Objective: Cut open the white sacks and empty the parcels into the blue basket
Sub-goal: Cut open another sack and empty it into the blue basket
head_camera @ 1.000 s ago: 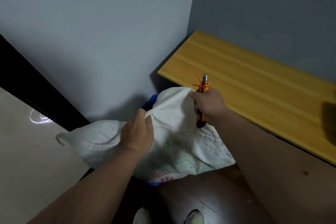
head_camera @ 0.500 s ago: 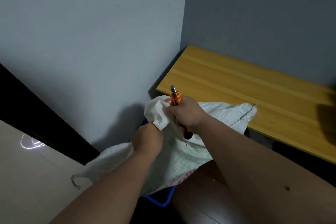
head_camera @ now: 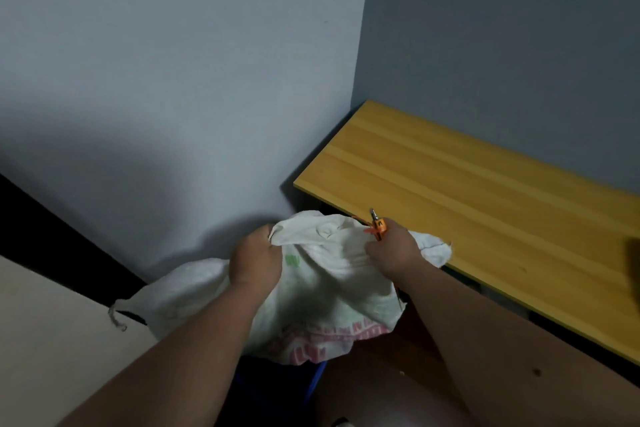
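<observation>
The left hand [head_camera: 256,262] was clenched on a bunched fold of the white sack [head_camera: 332,291] near its upper edge. The right hand [head_camera: 393,253] gripped the same upper edge further toward the bench [head_camera: 485,204], and in the same grasp held an orange utility knife [head_camera: 377,227] whose tip stuck up past the knuckles, away from the cloth. Between the two hands the sack hung slack and limp, its printed lower part drooping over the blue basket [head_camera: 317,376]. Only a corner of the basket's rim showed below the sack, so whatever lay inside it was hidden. One loose corner of the sack lay against the front edge of the bench, and the far end trailed off on the other side of the left hand, with a short cord dangling from it.

No parcels were in view, and the sack looked flat enough to be nearly or wholly empty. I judged the step in hand to be the shaking-out of this sack over the basket, with the cutting already done. The next move would call for lifting the gripped edge higher over the basket so that anything left slid down, while keeping the knife tip clear of the left hand.
</observation>
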